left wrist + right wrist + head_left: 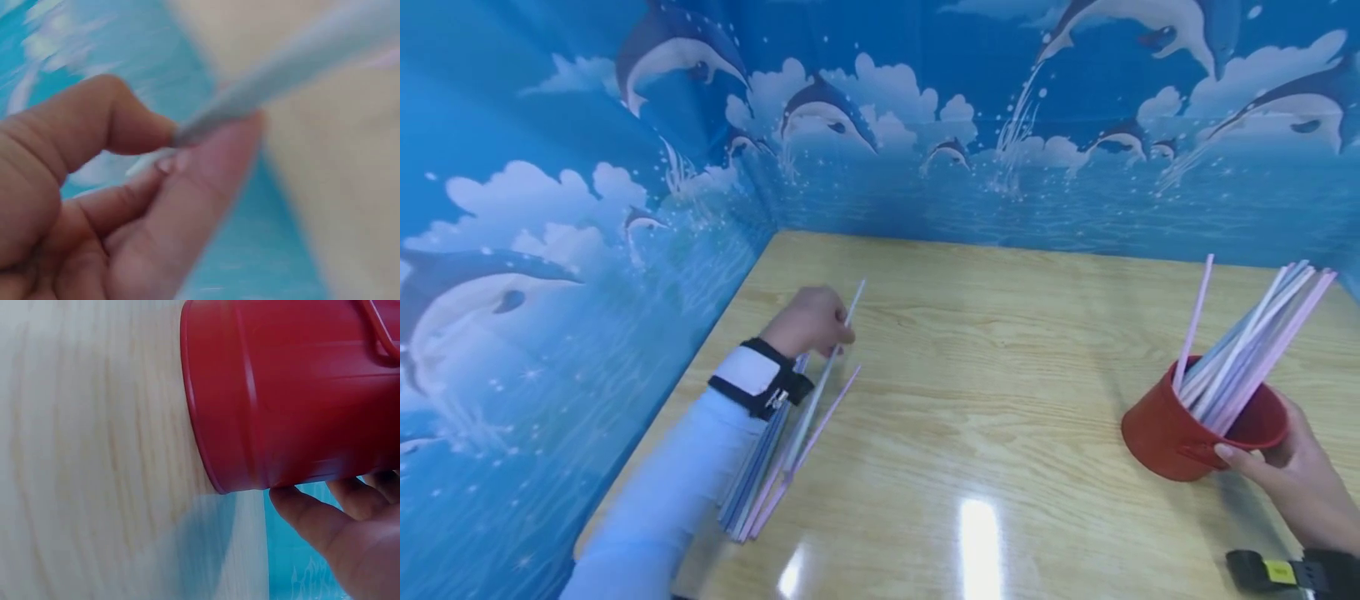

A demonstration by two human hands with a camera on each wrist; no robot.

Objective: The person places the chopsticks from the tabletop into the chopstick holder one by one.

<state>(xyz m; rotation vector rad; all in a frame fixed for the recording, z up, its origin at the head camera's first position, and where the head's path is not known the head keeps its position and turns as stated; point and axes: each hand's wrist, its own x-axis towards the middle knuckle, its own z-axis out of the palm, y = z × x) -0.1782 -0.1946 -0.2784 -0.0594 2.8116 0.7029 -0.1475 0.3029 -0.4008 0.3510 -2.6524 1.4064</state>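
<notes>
My left hand [812, 321] pinches a pale bluish straw [852, 303] between thumb and fingers; in the left wrist view the straw [269, 81] passes blurred out of the fingertips. Below that hand lies a loose bundle of long thin straws [758, 487] in blue, white and pink, partly hidden by the sleeve. At the right, my right hand [1296, 467] grips a red bucket [1165, 425] by its side, thumb near the rim and handle. In the right wrist view, fingers press along the wall of the bucket [300, 406]. Several pastel straws [1251, 350] lean out of it.
A light wood-grain table [970, 367] carries everything. Blue dolphin-print cloth [880, 167] rises along its back and left edges. Each wrist wears a strapped device, one of them a black band [760, 379] on the left.
</notes>
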